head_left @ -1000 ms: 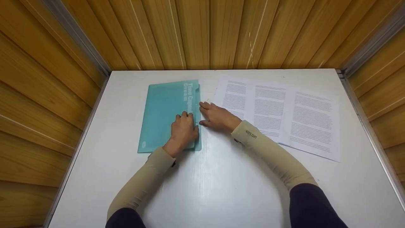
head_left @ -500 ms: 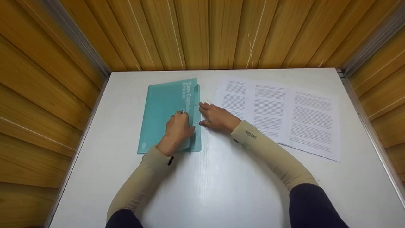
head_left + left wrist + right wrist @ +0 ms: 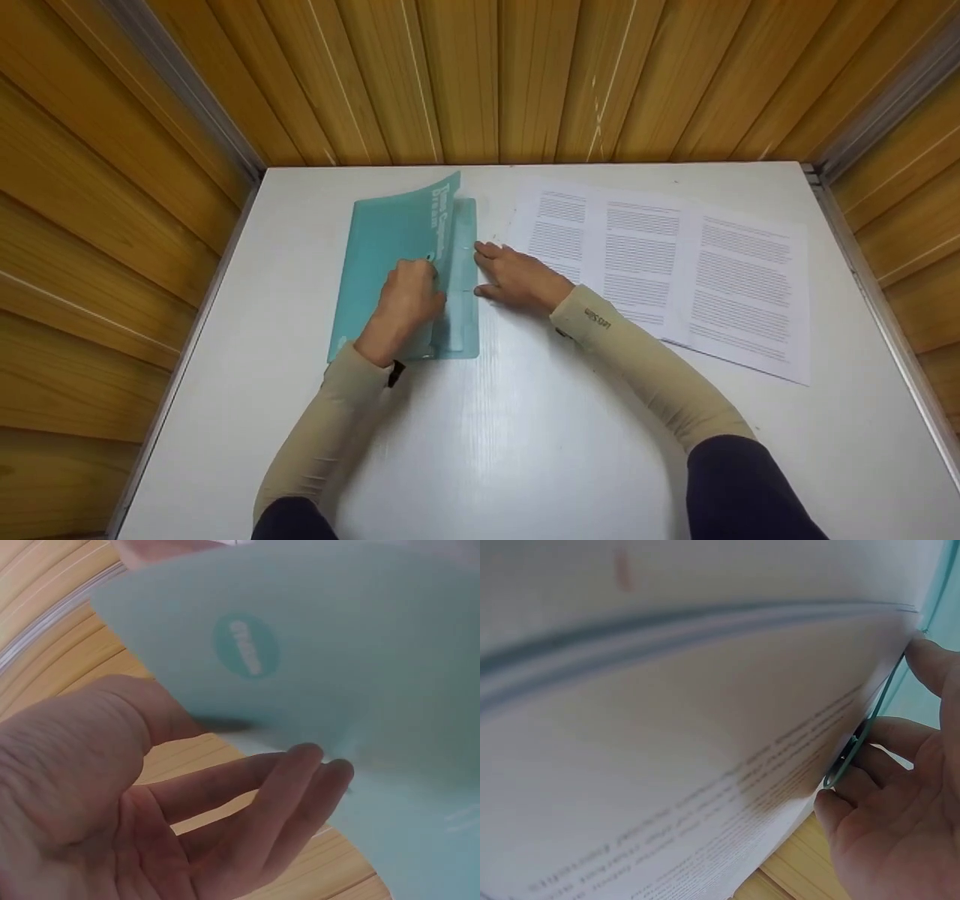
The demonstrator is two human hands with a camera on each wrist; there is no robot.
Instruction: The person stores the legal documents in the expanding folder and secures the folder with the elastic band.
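Observation:
A teal plastic folder (image 3: 386, 232) lies on the left half of the table, its right-hand cover edge bowed up off the lower cover. My left hand (image 3: 405, 296) grips that lifted edge. The left wrist view has the thumb and curled fingers of the left hand (image 3: 180, 802) on either side of the translucent cover (image 3: 315, 667). At the right edge of the lower cover (image 3: 469, 330), my right hand (image 3: 517, 277) rests with extended fingers. In the right wrist view, the right hand (image 3: 892, 787) touches the teal folder edge (image 3: 889, 690) with its fingertips.
Several printed paper sheets (image 3: 641, 247) lie side by side right of the folder, partly under the right hand and wrist. Printed paper (image 3: 652, 765) fills much of the right wrist view. The white table (image 3: 510, 450) meets a wood-panelled wall (image 3: 525, 82) behind.
My left hand has moved left, raising the folder's cover edge and widening the gap above the lower cover. The right hand and the sheets have stayed in place.

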